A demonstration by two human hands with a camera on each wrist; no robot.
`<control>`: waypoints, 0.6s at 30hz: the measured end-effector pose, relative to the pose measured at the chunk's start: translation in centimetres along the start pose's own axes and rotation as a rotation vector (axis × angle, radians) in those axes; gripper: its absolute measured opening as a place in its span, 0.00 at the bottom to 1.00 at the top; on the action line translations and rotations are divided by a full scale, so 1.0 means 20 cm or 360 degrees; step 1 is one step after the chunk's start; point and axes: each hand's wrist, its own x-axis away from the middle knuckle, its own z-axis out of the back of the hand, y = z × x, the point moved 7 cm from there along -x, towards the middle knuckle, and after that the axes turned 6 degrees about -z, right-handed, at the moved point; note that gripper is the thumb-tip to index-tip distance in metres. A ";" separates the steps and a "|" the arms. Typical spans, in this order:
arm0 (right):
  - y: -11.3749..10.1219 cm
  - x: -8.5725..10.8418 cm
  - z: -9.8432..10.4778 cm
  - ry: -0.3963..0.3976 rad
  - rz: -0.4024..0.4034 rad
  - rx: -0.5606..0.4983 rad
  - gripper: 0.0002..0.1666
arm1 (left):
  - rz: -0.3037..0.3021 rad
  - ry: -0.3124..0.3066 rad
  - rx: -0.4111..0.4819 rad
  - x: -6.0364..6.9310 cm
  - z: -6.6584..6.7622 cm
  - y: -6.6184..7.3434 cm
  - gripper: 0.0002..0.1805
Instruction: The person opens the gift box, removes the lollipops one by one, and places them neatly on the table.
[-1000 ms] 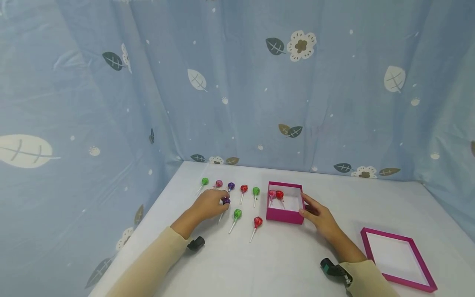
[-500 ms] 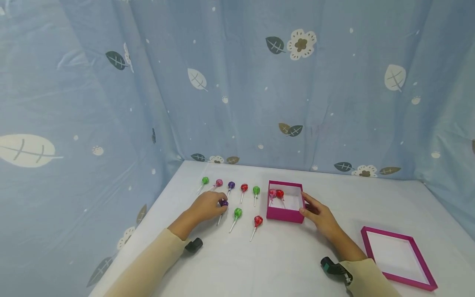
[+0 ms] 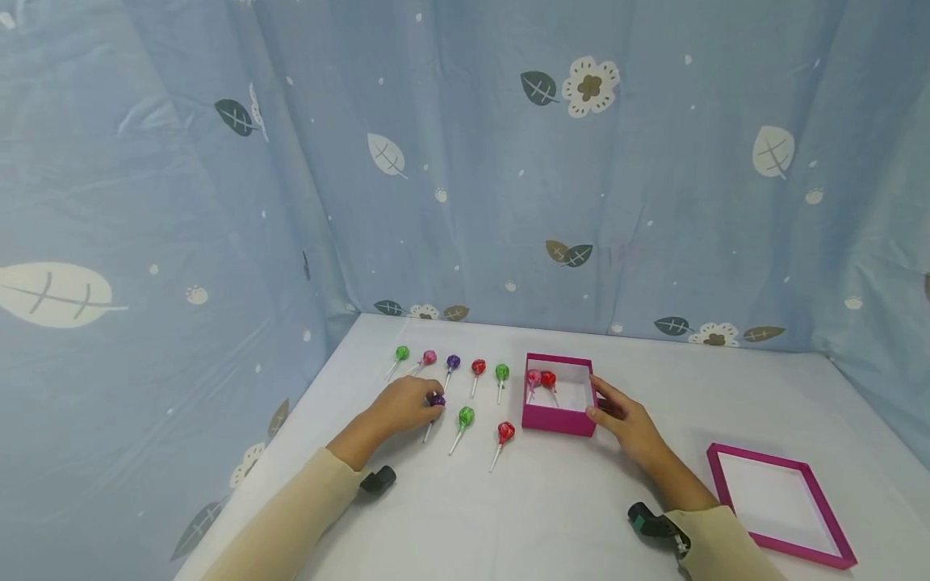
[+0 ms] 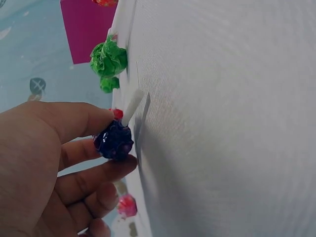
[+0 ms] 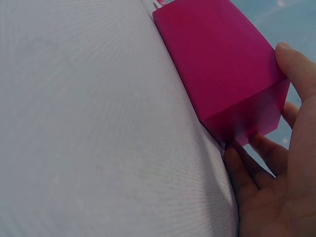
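Note:
My left hand [image 3: 404, 406] pinches the wrapped head of a purple lollipop [image 4: 114, 140] between thumb and fingers, its white stick angled near the tabletop. Beside it on the table lie a green lollipop [image 3: 466, 417] and a red lollipop [image 3: 505, 432]. Behind is a row with another green [image 3: 402, 353], a pink [image 3: 429, 357], a second purple [image 3: 454, 362], a red [image 3: 478, 367] and a green one [image 3: 502, 372]. My right hand [image 3: 629, 423] grips the right side of a magenta box [image 3: 558, 421], thumb at its near corner. A pink and a red lollipop [image 3: 548, 379] lie inside.
A magenta-rimmed box lid [image 3: 781, 461] lies inside-up on the white table [image 3: 567, 516] at the right. Blue patterned cloth [image 3: 479, 177] hangs behind and to the left. Dark wrist cameras [image 3: 379, 480] sit under both sleeves.
My left hand has shifted slightly left and toward me, and the purple lollipop has moved along with it. The right hand and the box look unmoved.

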 end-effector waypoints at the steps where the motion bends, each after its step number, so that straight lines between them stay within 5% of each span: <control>1: 0.00 0.00 0.00 -0.0001 0.0004 0.0002 0.40 | -0.0001 -0.0003 0.0004 0.00 0.00 0.00 0.16; 18: 0.01 -0.01 0.00 0.0003 0.0024 -0.0001 0.40 | -0.0046 0.0006 -0.0051 0.00 0.02 0.01 0.15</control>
